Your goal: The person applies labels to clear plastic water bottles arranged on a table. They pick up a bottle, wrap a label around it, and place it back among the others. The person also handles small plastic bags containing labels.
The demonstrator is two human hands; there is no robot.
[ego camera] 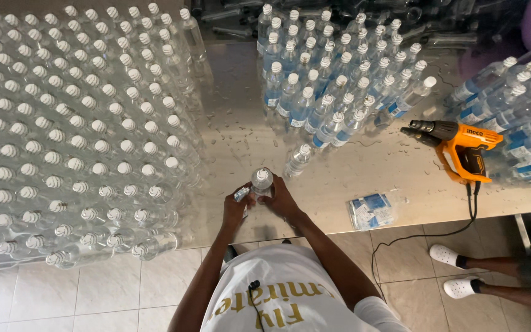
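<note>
Surface: steel table (235, 123) is sitting over a tiled floor (106, 289), wet with droplets, seen from the head camera.
Held item: clear capped bottle (262, 182) is standing upright near the table's front edge, between both hands.
Left hand (236, 208): is gripping the bottle's left side, fingers pinching a small blue-white label piece (241, 193) against it.
Right hand (281, 200): is clasping the bottle's right side, fingers curled around it.
Left block: unlabelled capped bottles (75, 135) are standing packed in rows.
Back group: blue-labelled bottles (333, 80) are clustering upright, one loose bottle (298, 160) just in front.
Right side: orange heat gun (459, 147) is lying near more labelled bottles (517, 117).
Front: label bundle (371, 210) is lying right of the hands.
Floor: another person's feet in white clogs (456, 270) are showing.
</note>
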